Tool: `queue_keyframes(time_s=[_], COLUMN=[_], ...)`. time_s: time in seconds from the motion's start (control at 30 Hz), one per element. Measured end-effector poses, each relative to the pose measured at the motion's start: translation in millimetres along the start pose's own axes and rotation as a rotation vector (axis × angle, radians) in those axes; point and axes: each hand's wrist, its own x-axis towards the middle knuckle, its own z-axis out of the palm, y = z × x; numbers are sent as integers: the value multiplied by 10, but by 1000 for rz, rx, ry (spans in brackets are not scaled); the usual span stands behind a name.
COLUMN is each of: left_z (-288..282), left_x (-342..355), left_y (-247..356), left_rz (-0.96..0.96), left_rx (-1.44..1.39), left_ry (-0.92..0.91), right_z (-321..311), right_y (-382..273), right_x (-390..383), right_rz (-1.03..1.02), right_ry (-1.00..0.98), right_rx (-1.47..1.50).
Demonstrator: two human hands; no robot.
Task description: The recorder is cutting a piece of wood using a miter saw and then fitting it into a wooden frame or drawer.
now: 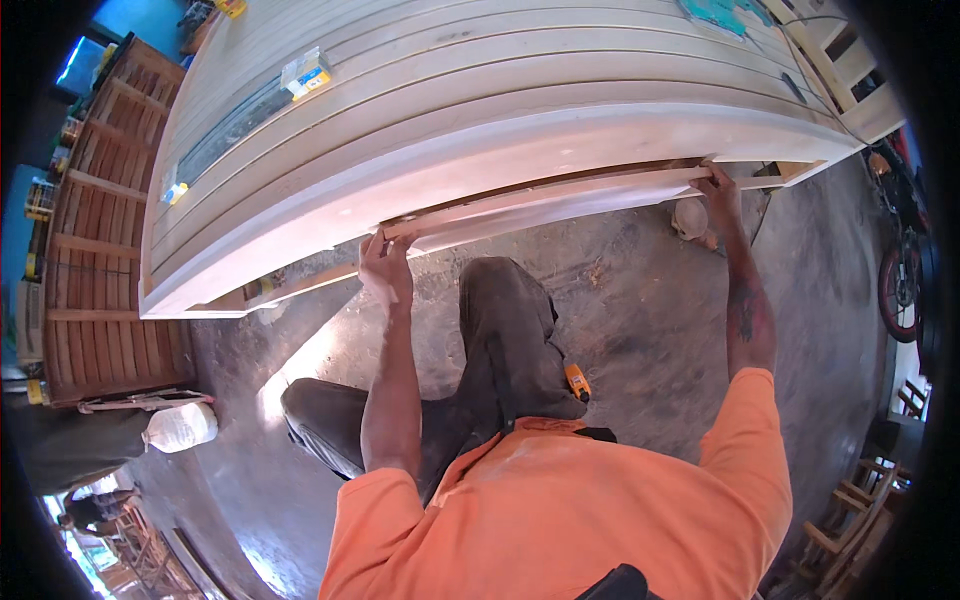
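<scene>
A long, pale wooden board (560, 198) spans the gap under the front edge of a large slatted wooden piece (480, 110). My left hand (385, 268) grips the board's left end, thumb and fingers pinched around it. At the opposite end, my right hand (718, 198) holds the board the same way, with that arm stretched farther out. A dark slit shows between the board's upper edge and the pale front rail (430, 165). The board's underside and the fingertips behind it are hidden.
On the slatted top lie a yellow-and-white box (305, 73), a dark flat strip (235, 125) and a green cloth (720, 12). A brown slatted panel (110, 240) stands left, near a whitish plastic container (181, 428). A motorbike wheel (899, 285) is at right. An orange tape measure (577, 382) is at my waist.
</scene>
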Motion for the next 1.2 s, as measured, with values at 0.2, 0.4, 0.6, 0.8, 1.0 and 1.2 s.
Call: queue_keyframes(time_s=[0.2, 0.4, 0.6, 0.8, 1.0, 1.2], left_z=[-81, -101, -123, -259, -252, -322], left_x=[56, 10, -15, 78, 119, 17], left_y=[-79, -10, -30, -50, -79, -174], left_rz=[21, -63, 14, 18, 121, 83], left_rx=[-32, -103, -245, -121, 26, 1], left_ry=[-18, -84, -50, -74, -78, -115], right_z=[-28, -43, 56, 244, 249, 231], right_y=[-206, -231, -136, 56, 396, -274], right_x=[47, -11, 123, 83, 159, 4], right_rz=[19, -2, -26, -13, -123, 7], right_ry=[-92, -55, -3, -40, -31, -12], right_rx=[5, -65, -177, 127, 288, 244])
